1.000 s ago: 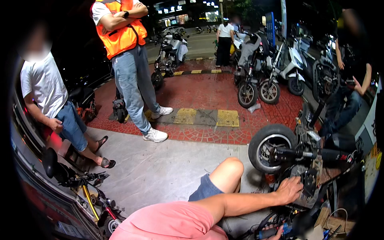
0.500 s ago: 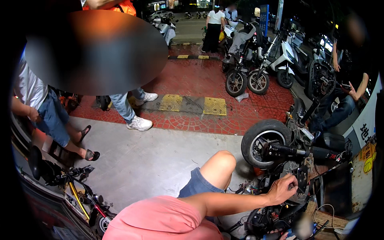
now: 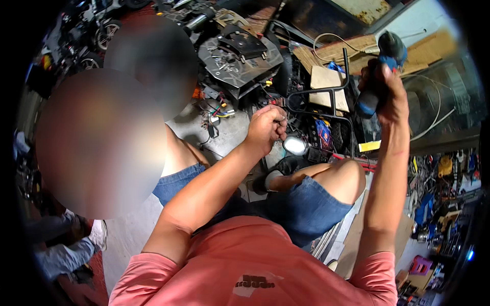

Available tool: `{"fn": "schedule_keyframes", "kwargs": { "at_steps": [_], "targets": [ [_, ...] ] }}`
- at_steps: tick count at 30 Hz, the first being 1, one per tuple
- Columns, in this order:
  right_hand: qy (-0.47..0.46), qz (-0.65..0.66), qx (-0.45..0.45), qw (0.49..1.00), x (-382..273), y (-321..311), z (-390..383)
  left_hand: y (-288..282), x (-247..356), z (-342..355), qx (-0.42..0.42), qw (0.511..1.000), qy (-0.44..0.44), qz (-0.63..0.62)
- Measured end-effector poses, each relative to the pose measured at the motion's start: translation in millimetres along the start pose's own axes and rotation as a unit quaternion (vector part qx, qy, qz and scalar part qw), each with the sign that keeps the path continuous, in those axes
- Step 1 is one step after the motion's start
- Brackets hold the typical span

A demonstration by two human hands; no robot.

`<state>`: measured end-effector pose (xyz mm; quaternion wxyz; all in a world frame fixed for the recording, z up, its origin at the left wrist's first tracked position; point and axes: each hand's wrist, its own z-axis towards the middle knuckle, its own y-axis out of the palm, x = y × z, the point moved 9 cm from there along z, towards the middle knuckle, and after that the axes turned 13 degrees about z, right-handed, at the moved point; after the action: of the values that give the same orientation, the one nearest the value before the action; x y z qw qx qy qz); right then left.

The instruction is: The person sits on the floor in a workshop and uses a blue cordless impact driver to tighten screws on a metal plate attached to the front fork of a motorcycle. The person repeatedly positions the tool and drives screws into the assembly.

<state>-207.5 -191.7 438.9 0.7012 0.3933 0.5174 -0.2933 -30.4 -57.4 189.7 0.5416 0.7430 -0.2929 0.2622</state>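
Observation:
My left hand [image 3: 268, 127] has its fingers curled closed; whatever they may hold is hidden. It hovers near a black tubular frame [image 3: 334, 89] and loose coloured wiring [image 3: 217, 109]. My right hand [image 3: 390, 94] is raised at the right, gripping a blue and black power drill [image 3: 392, 46]. Above and left of my left hand lies a metal scooter deck [image 3: 214, 53] with a black bracket [image 3: 244, 46] and scattered small hardware on it.
A rusty cabinet [image 3: 367, 10], cardboard [image 3: 326, 76] and glass panels [image 3: 441, 112] border the top and right. Cluttered tools and parts [image 3: 444, 214] fill the lower right. Another person's shoe [image 3: 98, 234] stands at left; parked scooters [image 3: 102, 35] are behind, partly blurred.
The view has swung sharply down from the street to my lap and the parts. My left hand has left the scooter deck, and the drill has risen in my right hand.

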Motion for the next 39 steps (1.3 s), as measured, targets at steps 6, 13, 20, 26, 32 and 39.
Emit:
{"fn": "schedule_keyframes", "kwargs": {
  "at_steps": [6,13,20,26,32,39],
  "targets": [
    [0.053,0.006,0.049,0.997,32,-28,42,8,12,30,0.002,0.993,0.015,0.113],
    [0.152,-0.041,0.09,0.984,144,-75,81,51,28,78,-0.01,0.949,0.105,0.296],
    [0.251,-0.117,-0.007,0.961,177,-61,153,29,14,89,0.109,0.978,0.037,0.174],
    [0.183,-0.12,-0.086,0.972,229,-59,211,5,35,78,0.295,0.946,0.131,0.032],
    [0.13,-0.12,-0.031,0.984,251,-69,189,32,36,62,0.4,0.89,0.215,0.031],
    [0.191,-0.218,-0.073,0.954,232,-89,159,-5,47,71,0.477,0.843,0.246,0.019]
  ]
}}
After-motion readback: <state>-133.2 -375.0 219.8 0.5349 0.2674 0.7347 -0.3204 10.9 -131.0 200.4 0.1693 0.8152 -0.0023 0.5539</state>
